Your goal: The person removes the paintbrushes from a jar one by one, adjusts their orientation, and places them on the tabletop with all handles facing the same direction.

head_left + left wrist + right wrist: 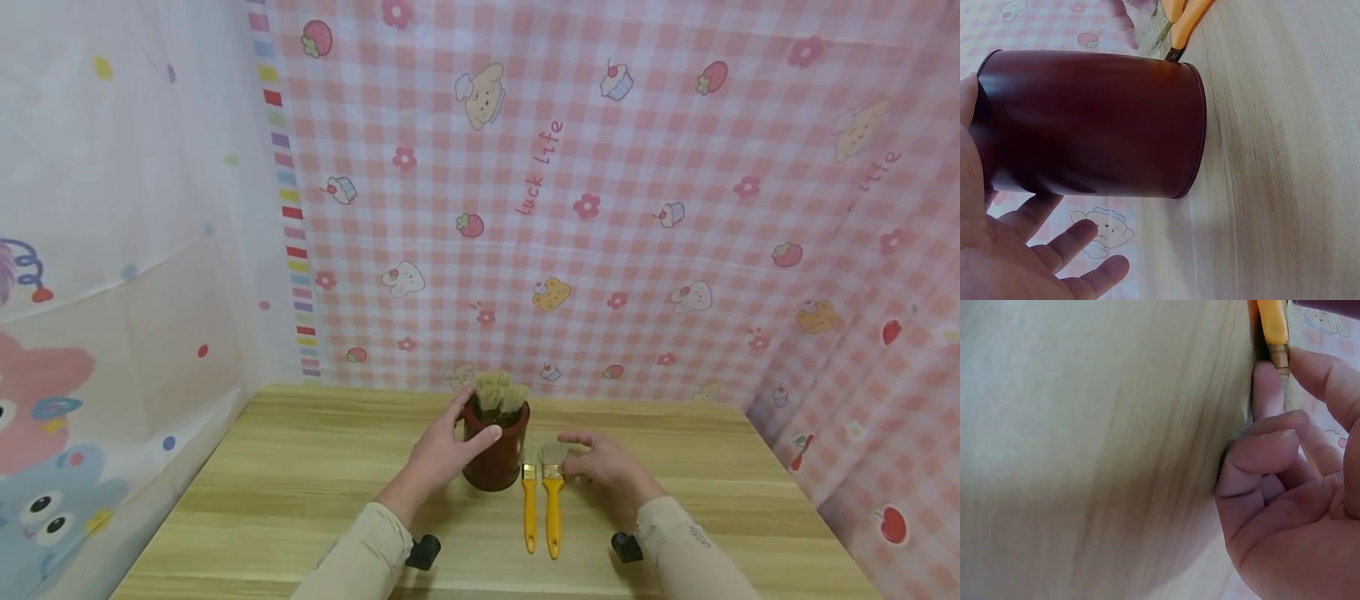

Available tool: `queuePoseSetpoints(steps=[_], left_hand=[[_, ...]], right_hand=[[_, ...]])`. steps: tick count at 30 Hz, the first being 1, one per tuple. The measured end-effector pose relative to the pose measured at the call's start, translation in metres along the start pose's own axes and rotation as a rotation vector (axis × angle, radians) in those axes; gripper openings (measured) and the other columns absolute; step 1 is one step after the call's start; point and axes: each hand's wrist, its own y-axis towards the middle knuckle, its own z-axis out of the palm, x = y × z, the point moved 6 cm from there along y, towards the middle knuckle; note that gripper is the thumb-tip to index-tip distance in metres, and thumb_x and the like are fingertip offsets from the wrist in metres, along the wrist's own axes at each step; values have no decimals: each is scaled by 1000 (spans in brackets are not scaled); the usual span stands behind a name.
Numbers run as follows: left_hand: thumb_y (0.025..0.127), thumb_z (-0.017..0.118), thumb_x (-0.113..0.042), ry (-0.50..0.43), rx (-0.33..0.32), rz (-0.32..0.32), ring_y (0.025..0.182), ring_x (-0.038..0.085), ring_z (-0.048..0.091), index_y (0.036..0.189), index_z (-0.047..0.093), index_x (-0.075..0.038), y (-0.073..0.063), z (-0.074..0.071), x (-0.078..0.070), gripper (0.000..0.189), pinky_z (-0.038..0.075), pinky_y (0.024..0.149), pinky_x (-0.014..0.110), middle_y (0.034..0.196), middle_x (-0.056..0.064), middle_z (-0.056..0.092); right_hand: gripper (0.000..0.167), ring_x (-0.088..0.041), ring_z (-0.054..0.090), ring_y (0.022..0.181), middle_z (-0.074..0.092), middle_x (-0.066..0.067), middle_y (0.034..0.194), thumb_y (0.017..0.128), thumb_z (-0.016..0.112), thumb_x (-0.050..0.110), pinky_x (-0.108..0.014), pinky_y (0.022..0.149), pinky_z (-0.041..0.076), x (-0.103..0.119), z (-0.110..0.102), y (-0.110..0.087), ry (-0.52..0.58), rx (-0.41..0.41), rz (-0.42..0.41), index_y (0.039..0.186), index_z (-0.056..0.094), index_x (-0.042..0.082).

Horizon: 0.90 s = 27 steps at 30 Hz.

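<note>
My left hand (442,454) holds a dark red cylindrical pot (1091,125), thumb on the near side and fingers spread behind. Pale bristle tops of brushes (498,396) stick up from the pot. Two paintbrushes with yellow handles lie on the table beside it: a narrower paintbrush (530,517) next to the pot and a wider paintbrush (553,521) to its right. By the wider one's bristles and metal band is my right hand (607,467), one fingertip at its edge and another digit stretched above. In the right wrist view its other fingers (1254,456) are bent near the tabletop.
The wood-grain table (315,467) extends left and right of the hands. Behind it hangs a pink checked cloth (525,267) with cartoon prints, and a white printed sheet (150,250) hangs at the left.
</note>
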Motion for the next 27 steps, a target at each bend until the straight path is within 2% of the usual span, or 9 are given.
queuePoseSetpoints(steps=[5,16,27], left_hand=[[94,70,-70,0,-1,2,158,37,41,166,24,-53,0,1,0,87,40,120,70,170,7,43],[94,70,-70,3,-1,7,158,37,42,167,24,-53,0,0,0,88,41,119,69,171,7,42],[95,70,-69,-9,-3,9,158,38,41,167,24,-52,-2,0,-2,87,39,119,71,171,8,43]], right_hand=[[67,-7,35,50,57,3,64,94,79,11,-23,49,32,-4,1,2,4,7,2,156,55,9],[66,-9,35,53,59,1,67,96,77,12,-24,54,34,-2,2,-1,10,31,-20,157,53,6],[67,-12,44,58,58,0,68,97,79,18,-25,55,40,-1,2,-1,-24,23,-22,158,52,6]])
